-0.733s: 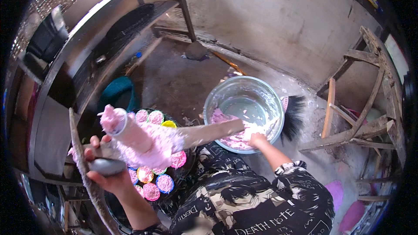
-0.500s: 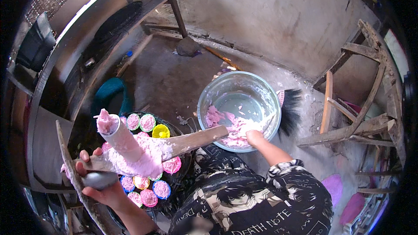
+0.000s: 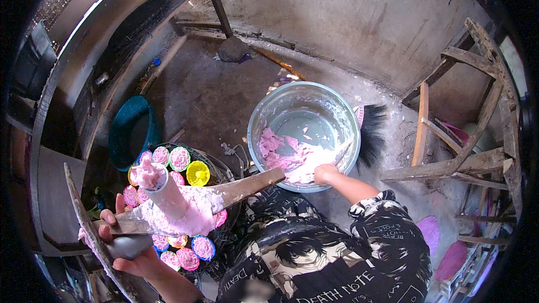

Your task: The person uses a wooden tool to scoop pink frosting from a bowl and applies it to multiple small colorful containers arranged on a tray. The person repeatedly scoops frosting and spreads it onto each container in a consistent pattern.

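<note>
My left hand (image 3: 126, 247) is closed around the end of a wooden press (image 3: 247, 187), a plank with a white tube (image 3: 168, 199) standing through it. Pink dough (image 3: 149, 173) bulges from the tube's top, and more is smeared around its base. A rounded grey metal piece (image 3: 129, 246) lies against the palm, beside a second, upright board (image 3: 84, 213). Over the near side of a clear basin (image 3: 255, 160), my right hand (image 3: 325, 174) is closed at the pink dough (image 3: 281, 154); glare hides what it grips. Several small colourful moulds with pink strands (image 3: 179, 158) sit beneath the press.
A yellow mould (image 3: 198, 174) stands among the filled ones. Left of them is a teal basin (image 3: 135, 134). A black-bristled broom (image 3: 371, 134) lies by the clear basin. Wooden frames (image 3: 449, 165) stand at right, and a wooden shelf (image 3: 140, 39) runs along the left.
The press in my left hand has shifted right and nearer over the moulds. My right hand stays at the basin's near side. The whole view has moved slightly.
</note>
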The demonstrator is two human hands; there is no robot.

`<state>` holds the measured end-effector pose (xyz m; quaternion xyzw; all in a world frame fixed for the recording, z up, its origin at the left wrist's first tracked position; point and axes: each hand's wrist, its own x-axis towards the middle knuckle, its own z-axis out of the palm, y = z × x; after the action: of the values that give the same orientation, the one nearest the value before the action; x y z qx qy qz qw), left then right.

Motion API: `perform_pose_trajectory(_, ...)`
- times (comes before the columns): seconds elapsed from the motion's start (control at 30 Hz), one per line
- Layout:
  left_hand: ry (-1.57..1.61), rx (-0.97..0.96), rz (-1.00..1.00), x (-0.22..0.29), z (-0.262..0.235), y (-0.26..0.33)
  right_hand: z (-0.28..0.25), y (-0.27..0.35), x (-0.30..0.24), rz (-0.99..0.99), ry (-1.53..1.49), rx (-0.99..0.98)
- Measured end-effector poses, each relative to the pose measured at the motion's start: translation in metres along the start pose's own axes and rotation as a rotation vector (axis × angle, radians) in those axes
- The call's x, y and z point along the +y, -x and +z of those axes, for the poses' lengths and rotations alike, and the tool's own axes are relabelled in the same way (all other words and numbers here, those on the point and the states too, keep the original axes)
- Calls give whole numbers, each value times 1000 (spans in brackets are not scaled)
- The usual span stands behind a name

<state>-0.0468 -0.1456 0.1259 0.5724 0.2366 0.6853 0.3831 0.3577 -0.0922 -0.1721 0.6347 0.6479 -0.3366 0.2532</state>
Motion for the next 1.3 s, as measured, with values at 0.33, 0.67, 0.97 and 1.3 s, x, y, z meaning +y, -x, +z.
perform_pose_trajectory(0.33, -104, 6, -34, 6, -1, 6, 10, -3, 23, -108, -166, -18)
perform_pose_trajectory(0.67, -219, -38, -47, 6, 1, 8, 17, -6, -10, 14, -100, 71)
perform_pose_trajectory(0.97, -329, 52, 4, 10, 11, 9, 31, -24, -13, -44, -309, 170)
perform_pose_trajectory(1.3, -555, 281, -474, -36, 37, -15, -111, 127, 51, -413, -948, 161)
